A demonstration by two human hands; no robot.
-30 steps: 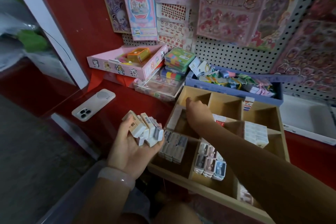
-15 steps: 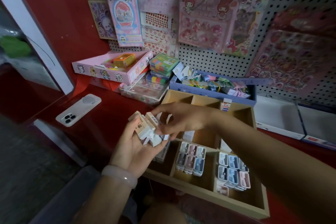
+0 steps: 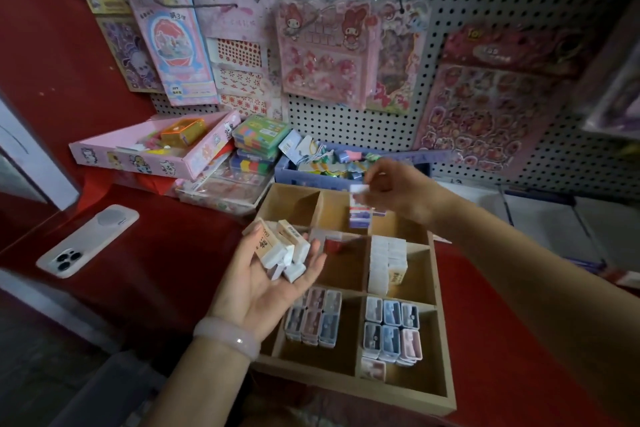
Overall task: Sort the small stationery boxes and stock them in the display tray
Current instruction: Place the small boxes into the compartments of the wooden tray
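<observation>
My left hand lies palm up beside the left edge of the wooden display tray, cupping several small white eraser boxes. My right hand hovers over the tray's back compartments and pinches one small white box between its fingertips. A white-and-purple box stands upright in the back compartment just below it. A stack of white boxes fills the middle right compartment. Pastel blue and pink boxes fill the front compartments, and a red item sits in the middle one.
A white phone lies on the red counter at left. Behind the tray sit a blue bin of trinkets, a pink box and stacked colourful cases. Sticker packs hang on the pegboard above.
My right hand took one small box from the pile in my left hand and carried it right and back over the tray. My left hand stayed put, palm up.
</observation>
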